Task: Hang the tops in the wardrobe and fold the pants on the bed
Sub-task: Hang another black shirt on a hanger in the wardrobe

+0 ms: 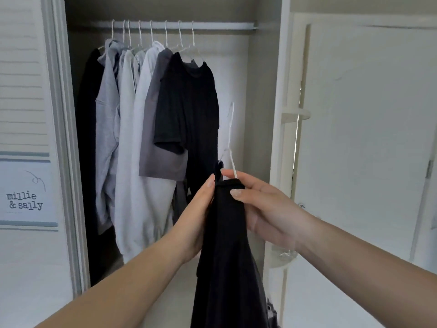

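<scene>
Wardrobe rod (pixel 212 26) w/ eight hangers (pixel 179 36) (tops (pixel 186 102) hung left).

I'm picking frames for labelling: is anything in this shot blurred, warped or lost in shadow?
Head view: soft overall; hanger faint against the pale wall; door frame bows from the wide lens; black top shows little fold detail; both hands evenly lit.

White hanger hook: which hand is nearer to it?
Right. The right hand pinches the white hanger just below its hook; the left hand grips the black top lower, to the left.

Soft daylight, slight blur, edges bowed
</scene>
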Tool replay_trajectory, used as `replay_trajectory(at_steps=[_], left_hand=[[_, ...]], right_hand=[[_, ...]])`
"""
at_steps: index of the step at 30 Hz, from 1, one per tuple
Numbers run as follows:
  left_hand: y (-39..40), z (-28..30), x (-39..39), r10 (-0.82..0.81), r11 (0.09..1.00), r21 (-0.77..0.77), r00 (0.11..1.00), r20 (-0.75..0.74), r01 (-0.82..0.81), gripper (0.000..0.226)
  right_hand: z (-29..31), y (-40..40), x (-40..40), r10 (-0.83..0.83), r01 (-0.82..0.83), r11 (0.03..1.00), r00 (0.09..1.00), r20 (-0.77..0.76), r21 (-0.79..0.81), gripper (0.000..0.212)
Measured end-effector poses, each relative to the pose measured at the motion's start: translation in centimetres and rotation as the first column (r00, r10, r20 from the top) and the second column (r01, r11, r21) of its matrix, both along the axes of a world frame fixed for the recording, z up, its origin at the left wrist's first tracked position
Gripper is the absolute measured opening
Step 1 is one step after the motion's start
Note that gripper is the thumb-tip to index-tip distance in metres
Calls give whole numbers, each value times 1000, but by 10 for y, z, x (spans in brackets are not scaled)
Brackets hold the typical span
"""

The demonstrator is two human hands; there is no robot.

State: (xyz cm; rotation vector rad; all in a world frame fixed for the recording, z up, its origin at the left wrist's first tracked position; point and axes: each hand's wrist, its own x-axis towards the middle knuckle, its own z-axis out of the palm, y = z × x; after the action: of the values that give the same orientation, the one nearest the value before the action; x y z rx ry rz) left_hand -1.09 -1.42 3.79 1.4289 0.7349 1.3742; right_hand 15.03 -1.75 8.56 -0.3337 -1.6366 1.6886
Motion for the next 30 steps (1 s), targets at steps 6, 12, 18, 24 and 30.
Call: replay_trajectory(at_steps=[6,12,18,24,30], left_hand=[[41,42,-3,95,964,244,993,73,-111,55],[102,77,-29,71,932,345,990,121,-110,71],[193,144,-56,45,876,474,993,112,-93,62],[269,185,-88,6,811,583,996,89,-57,58],[330,211,-114,59,782,617,996,63,-85,61]], right_hand=[[61,62,-38,-235,219,948,971,43,231,38],[112,139,-79,-381,344,861,924,27,374,46],[191,224,-119,-491,486,782,866,-94,391,37],[264,291,-156,-618,623,670,769,-161,402,27],[310,351,-191,-686,699,574,695,-216,427,18]])
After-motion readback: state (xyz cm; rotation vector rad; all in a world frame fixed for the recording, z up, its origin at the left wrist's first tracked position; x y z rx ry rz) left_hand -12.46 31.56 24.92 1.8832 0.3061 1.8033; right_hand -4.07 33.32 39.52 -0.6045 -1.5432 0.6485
